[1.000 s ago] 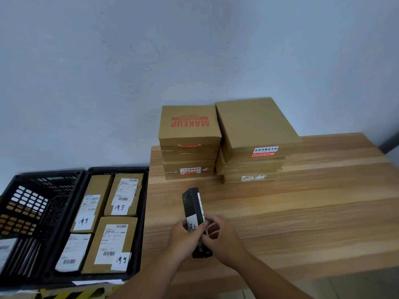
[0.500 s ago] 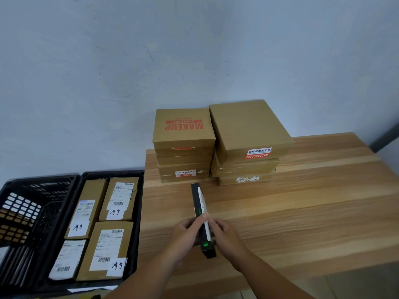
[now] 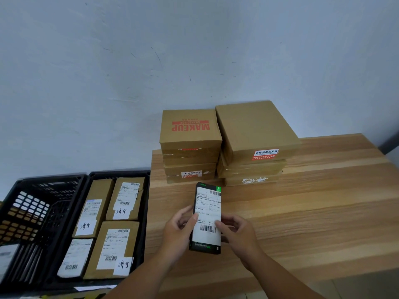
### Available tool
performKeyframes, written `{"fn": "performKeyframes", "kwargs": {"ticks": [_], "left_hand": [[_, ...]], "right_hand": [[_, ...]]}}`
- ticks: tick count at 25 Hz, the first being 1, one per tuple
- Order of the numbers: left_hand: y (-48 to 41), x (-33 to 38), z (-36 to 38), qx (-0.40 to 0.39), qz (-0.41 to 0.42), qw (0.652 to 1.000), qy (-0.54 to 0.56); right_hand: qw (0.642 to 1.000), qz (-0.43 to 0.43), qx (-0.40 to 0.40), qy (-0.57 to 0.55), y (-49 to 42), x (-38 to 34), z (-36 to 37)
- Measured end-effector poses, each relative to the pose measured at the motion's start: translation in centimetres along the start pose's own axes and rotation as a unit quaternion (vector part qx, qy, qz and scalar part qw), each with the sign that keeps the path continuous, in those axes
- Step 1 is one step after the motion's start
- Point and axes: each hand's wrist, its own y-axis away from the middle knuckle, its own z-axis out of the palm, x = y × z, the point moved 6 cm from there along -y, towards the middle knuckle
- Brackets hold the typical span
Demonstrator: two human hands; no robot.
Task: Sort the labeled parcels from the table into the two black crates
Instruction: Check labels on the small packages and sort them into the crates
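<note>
- The black parcel point(image 3: 207, 216) has turned since half a second ago: then it stood on edge between the hands, and now its white labelled face looks up at the camera, over the near left part of the table point(image 3: 313, 212).
- The left hand point(image 3: 179, 231) grips the parcel's left long edge with its thumb laid on the label. The right hand point(image 3: 239, 236) holds the right edge with curled fingers.
- The table is light planked wood, running from the hands out to 3 o'clock.
- At 12 o'clock from the parcel, two stacks of brown cardboard boxes stand side by side: the MAKEUP stack point(image 3: 190, 145) (its red print reads upside down from here) and the plain-topped stack point(image 3: 254, 134).
- At 9 o'clock, lower than the tabletop, are two black crates. The nearer crate point(image 3: 118, 174) holds four brown labelled parcels point(image 3: 121, 247) lying flat, and the farther crate point(image 3: 32, 212) shows its mesh walls.
- The wall point(image 3: 151, 72) behind is pale blue-grey and scuffed.
</note>
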Motion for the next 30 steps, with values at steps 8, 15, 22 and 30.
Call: {"fn": "performKeyframes", "kwargs": {"ticks": [8, 15, 22, 30], "left_hand": [[0.3, 0.1, -0.6, 0.024, 0.024, 0.999, -0.04], [3.3, -1.4, -4.7, 0.121, 0.038, 0.989, -0.077], [8.7, -3.7, -13.8, 0.228, 0.034, 0.972, -0.048], [13.9, -6.3, -26.7, 0.253, 0.021, 0.967, -0.013]], "right_hand": [[0.999, -0.03, -0.007, -0.01, 0.1, -0.3, 0.3], [0.996, -0.036, -0.08, 0.004, 0.3, 0.8, 4.6], [0.987, -0.037, -0.151, 0.05, 3.3, 1.9, 14.2], [0.975, -0.06, -0.184, 0.107, 8.2, 2.9, 26.9]]}}
